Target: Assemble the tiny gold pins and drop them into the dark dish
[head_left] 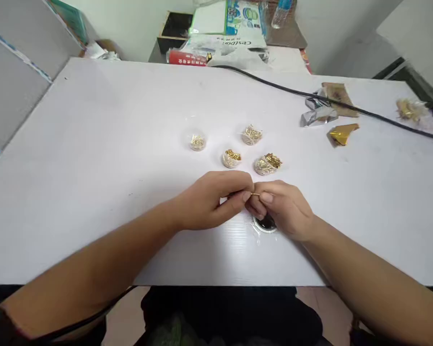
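Pinching together at the near middle of the white table [94, 144], both hands meet fingertip to fingertip over a thin gold pin [255, 193]. Left hand [209, 199]: fingers curled shut, thumb and forefinger closed on one end of the pin. Right hand [283, 209]: likewise closed, thumb and forefinger nipping the other end. Only a short stretch of the pin shows between the nails; what else either hand may hold I cannot tell.

Under the right hand, touching or just below the knuckles, sits a small round dish with a dark centre [266, 224], mostly hidden.

Risk, as judged: the pin is slight and the grip is at the very tips, so a small slip of either thumb could drop it onto the table or into the dark dish, where it would be hard to find. The right hand's heel rides close to that dish and could nudge it.

Just beyond the hands, four small clear cups of gold parts: front right cup [267, 165], middle cup [231, 158], left cup [197, 142], rear cup [251, 135]. All stand upright, apart from each other; a forward reach could tip the nearest.

Farther right: gold foil scrap [342, 134], silver foil wrapper [317, 113], black cable [382, 118] running across. Far edge: clutter of packets and a box, blurred.
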`<state>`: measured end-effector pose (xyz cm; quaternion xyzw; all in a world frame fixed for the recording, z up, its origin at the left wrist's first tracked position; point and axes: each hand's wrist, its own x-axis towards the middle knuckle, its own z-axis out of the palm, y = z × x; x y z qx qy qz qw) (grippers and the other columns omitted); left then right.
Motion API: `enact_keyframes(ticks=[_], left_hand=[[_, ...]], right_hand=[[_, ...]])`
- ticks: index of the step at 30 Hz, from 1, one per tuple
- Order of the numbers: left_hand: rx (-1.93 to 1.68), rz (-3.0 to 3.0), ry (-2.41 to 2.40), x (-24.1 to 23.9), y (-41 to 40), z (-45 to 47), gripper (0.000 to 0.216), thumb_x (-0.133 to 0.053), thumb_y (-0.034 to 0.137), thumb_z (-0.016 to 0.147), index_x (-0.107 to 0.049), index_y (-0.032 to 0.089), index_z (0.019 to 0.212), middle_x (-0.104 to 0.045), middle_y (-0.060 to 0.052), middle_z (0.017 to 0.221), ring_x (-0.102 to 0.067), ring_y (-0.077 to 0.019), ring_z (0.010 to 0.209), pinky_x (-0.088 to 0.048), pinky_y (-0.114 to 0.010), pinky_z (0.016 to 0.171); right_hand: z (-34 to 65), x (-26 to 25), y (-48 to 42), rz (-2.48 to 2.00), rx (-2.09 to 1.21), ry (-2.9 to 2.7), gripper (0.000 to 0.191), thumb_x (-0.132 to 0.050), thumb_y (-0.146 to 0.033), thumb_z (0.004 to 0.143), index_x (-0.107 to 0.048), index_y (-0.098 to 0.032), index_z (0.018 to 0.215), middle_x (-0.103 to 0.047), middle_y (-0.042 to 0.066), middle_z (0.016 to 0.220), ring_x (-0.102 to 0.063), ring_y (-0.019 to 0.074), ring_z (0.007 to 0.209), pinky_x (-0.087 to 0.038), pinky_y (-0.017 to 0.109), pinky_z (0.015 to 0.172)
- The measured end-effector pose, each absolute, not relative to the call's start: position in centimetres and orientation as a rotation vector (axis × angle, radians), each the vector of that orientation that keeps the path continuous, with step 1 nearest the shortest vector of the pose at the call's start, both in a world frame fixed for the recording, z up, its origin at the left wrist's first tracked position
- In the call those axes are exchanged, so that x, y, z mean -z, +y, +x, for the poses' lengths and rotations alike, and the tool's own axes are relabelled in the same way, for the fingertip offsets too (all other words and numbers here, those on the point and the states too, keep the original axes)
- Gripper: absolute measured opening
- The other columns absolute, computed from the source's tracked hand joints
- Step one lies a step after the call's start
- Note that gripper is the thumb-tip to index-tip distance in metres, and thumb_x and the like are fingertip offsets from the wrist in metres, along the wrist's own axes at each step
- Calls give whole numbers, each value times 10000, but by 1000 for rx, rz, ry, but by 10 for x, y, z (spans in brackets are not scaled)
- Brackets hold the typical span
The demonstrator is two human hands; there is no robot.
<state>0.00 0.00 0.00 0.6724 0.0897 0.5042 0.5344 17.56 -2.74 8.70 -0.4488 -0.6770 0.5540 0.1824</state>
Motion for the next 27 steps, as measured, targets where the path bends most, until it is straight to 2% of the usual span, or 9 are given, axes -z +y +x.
enact_keyframes(ticks=[8,16,27], left_hand=[[-1172,1640,206,3,1,-1,201,-412,179,955,-477,173,765,-480,39,642,-384,-62,560,-357,-181,557],[-1204,1676,198,7,0,-2,196,-449,142,926,-455,176,733,-381,66,573,-315,-53,513,-313,-176,506],[-1258,1691,231,6,-1,1,211,-425,137,929,-439,177,722,-386,67,574,-318,-53,507,-325,-172,516]], right_hand=[[174,-91,-27,-1266,-1520,-1974,388,-404,-289,1007,-469,-167,645,-463,-15,580,-421,98,543,-335,252,506],[170,-89,-29,-1205,-1521,-1975,373,-392,-244,1003,-455,-165,643,-440,-21,564,-426,82,519,-350,231,484],[171,-86,-29,-1229,-1503,-1977,349,-394,-265,1007,-429,-174,671,-392,-21,599,-382,95,546,-331,251,496]])
